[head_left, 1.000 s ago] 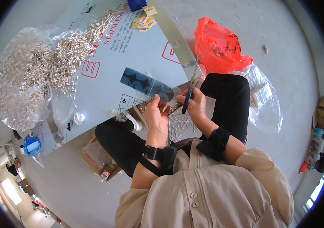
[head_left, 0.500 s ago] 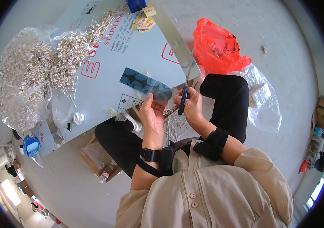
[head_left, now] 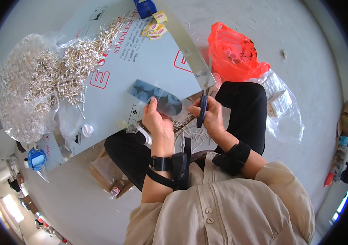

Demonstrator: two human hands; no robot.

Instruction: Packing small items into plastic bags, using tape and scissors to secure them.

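My left hand (head_left: 157, 122) is closed on a strip of dark blue, see-through film (head_left: 144, 91) with pale rounded shapes on it, like a piece of X-ray film. The thumb lies on top, and the strip's right end is rounded. It is held above the table's near edge. A pair of scissors (head_left: 203, 107) with dark blue handles is in my right hand (head_left: 213, 120), blades pointing up and away. The right thumb and fingertips come together beside the film's rounded end, apart from it; whether they pinch anything there I cannot make out.
A large heap of cotton swabs (head_left: 74, 67) spills from a clear bag (head_left: 16, 87) on the table (head_left: 117, 92). Small yellow packets (head_left: 160, 17) lie by a blue container (head_left: 146, 8). A red plastic bag (head_left: 219, 45) and clear bag (head_left: 294, 110) sit right. Below is an open carton (head_left: 100, 173).
My left hand has shifted slightly left and tilted the film. My right hand has moved a little to the right with the scissors, widening the gap between the hands.
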